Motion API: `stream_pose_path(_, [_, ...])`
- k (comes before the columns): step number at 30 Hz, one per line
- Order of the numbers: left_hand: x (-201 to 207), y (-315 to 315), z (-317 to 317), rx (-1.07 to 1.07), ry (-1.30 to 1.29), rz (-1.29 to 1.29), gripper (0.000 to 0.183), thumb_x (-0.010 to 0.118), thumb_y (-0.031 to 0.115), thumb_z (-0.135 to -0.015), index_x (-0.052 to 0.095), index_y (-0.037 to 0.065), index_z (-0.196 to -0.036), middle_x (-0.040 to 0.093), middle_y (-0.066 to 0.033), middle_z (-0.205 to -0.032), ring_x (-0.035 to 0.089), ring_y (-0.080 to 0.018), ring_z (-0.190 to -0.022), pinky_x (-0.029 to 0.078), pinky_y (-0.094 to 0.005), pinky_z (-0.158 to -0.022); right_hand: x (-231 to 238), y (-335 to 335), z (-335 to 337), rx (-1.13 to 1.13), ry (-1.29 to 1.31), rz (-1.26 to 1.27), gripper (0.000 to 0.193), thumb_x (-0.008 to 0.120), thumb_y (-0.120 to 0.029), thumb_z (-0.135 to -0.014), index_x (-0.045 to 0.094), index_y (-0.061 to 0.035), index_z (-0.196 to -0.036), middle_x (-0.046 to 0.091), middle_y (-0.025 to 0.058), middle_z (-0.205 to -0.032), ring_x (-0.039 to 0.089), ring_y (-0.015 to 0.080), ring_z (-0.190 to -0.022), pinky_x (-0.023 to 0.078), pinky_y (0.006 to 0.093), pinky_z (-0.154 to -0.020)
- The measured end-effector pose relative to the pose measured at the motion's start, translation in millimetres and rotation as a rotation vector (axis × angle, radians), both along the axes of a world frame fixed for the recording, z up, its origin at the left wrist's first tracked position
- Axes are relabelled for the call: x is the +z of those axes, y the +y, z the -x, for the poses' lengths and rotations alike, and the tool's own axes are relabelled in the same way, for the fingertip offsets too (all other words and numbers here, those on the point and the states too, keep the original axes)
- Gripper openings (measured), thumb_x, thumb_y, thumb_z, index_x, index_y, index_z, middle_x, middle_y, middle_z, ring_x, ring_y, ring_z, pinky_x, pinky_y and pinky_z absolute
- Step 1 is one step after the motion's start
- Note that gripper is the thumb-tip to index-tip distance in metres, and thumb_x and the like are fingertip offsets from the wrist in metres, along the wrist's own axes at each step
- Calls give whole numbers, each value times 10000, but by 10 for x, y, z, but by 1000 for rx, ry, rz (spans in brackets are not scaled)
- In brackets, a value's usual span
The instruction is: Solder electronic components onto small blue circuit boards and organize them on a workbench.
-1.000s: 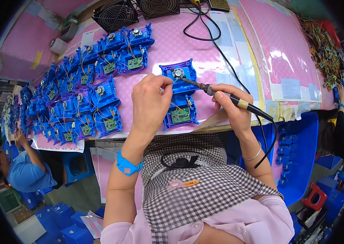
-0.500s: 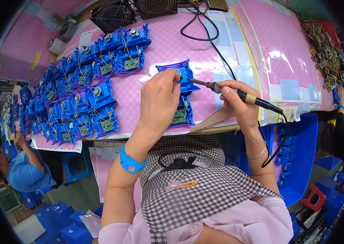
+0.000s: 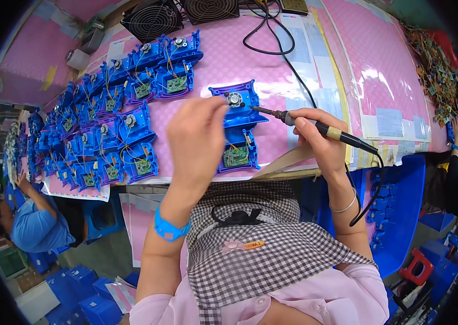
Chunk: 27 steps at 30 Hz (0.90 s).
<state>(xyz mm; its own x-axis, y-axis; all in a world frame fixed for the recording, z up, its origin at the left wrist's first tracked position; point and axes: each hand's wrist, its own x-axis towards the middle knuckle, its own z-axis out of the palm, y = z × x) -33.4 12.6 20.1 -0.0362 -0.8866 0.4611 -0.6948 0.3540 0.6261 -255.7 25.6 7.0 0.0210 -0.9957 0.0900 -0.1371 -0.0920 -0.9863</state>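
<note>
In front of me lies a blue plastic housing [image 3: 249,92] in two joined halves. Its far half carries a round silver speaker [image 3: 235,99]; a green circuit board [image 3: 236,157] sits in the near half. My right hand [image 3: 320,142] is closed round a soldering iron [image 3: 331,131], whose tip points left at the housing, just right of the speaker. Blurred by movement, my left hand [image 3: 194,142] is raised at the housing's left side. Its fingertips are pressed together near the speaker, and what they pinch, if anything, cannot be made out.
Rows of similar blue housings [image 3: 131,122] with wires and boards fill the table's left. Two black fans [image 3: 153,23] stand at the back. A black cable [image 3: 294,70] crosses the table behind the iron. Blue bin [image 3: 402,216] below right; other people work at both sides.
My left hand has drawn back to the left from the speaker, uncovering it and more of the circuit board. The right hand and soldering iron have hardly moved.
</note>
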Motion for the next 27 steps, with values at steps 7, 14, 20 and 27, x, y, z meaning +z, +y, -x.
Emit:
stream_pose_path(7, [-138,266,-450,210,565,-467,261,702,125,-843,672,-23,-1056,458,84,-665,373,-19,-568,303,-219,-479,-26,-15,41,-55,-62,48,190,621,-106,-849,684,33,-963,625,69,-694,561,93,-586,442,216,-529])
stream_pose_path(14, [-108,128,-104,135,258,-97,147,733,82,-786,732,35,-925,538,32,-695,366,-13,-557,290,-205,-485,-27,-5,-19,-31,-10,21,180,625,-103,-850,689,27,-958,624,60,-689,552,84,-575,432,206,-523])
stream_pose_path(20, [-123,2,35,68,492,-294,106,717,73,-791,716,25,-885,662,-37,-784,526,-98,-616,403,-248,-544,-33,4,-26,-28,-17,27,176,621,-99,-853,689,23,-960,624,56,-690,547,82,-572,427,204,-525])
stream_pose_path(27, [-144,-53,81,-72,-67,-146,116,694,89,-767,718,27,-862,666,-125,-745,622,-221,-633,452,-328,-558,-25,5,16,-40,-21,47,181,619,-105,-855,688,24,-961,625,57,-685,551,83,-574,425,205,-522])
